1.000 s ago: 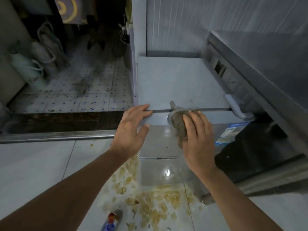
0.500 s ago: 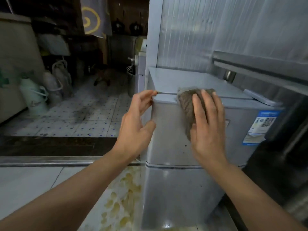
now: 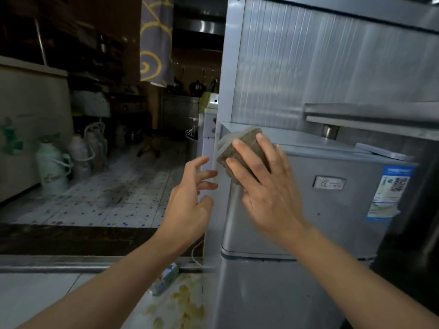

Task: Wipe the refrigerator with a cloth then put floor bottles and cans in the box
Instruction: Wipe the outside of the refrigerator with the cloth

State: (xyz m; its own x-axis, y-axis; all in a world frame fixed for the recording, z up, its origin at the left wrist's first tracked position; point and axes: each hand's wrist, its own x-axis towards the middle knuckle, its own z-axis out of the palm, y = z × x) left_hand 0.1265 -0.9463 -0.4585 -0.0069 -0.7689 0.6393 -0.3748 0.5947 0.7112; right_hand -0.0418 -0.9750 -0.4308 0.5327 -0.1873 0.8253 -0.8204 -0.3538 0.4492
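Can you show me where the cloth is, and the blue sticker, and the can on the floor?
cloth (image 3: 247,148), head view, on its grey top part above the fingers
blue sticker (image 3: 389,193), head view, middle of the label
can (image 3: 165,278), head view, its side

The refrigerator (image 3: 308,210) is a small silver unit standing upright, door closed, with a blue label near its right edge. The cloth (image 3: 240,150), grey-brown and bunched, lies flat against the door's upper left corner under the fingers (image 3: 242,169). A bottle (image 3: 165,279) lies on its side on the floor, well below the fingers.
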